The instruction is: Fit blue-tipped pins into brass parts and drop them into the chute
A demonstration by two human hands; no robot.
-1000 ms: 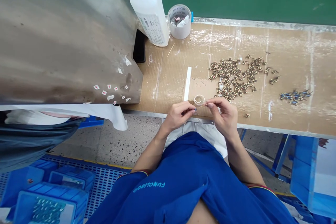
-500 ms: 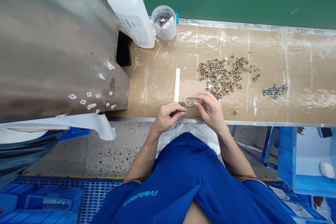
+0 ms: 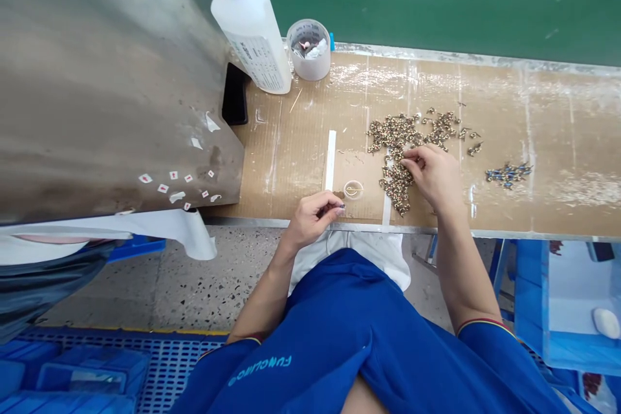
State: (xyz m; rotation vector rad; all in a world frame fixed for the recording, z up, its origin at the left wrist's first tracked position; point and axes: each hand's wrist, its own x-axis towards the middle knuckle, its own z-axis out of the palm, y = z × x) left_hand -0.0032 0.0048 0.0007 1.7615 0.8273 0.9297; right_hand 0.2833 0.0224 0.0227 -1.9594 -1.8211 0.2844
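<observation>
My left hand point(image 3: 315, 215) is closed in a pinch near the front edge of the table. A tiny dark tip of a small part pokes out between its thumb and forefinger. Just right of those fingers, a small round clear dish point(image 3: 354, 190) has a thin stick lying in it. My right hand point(image 3: 431, 171) reaches into a pile of small brass-coloured metal parts point(image 3: 395, 131), thumb and fingertips drawn together at its right side. Whatever lies between those fingertips is too small to make out. Several blue-ended parts point(image 3: 508, 174) form a separate group farther right.
A white bottle with a blue cap point(image 3: 255, 39) stands at the back left beside a tape roll point(image 3: 310, 68) containing scraps. Near them lie a black phone point(image 3: 235, 94) and a thin wooden stick point(image 3: 295, 100). A metal cabinet point(image 3: 121, 77) borders the left side.
My right hand has left the dish and moved right and away from me to the brass pile. The thin stick it held now lies in the dish. My left hand keeps its pinch.
</observation>
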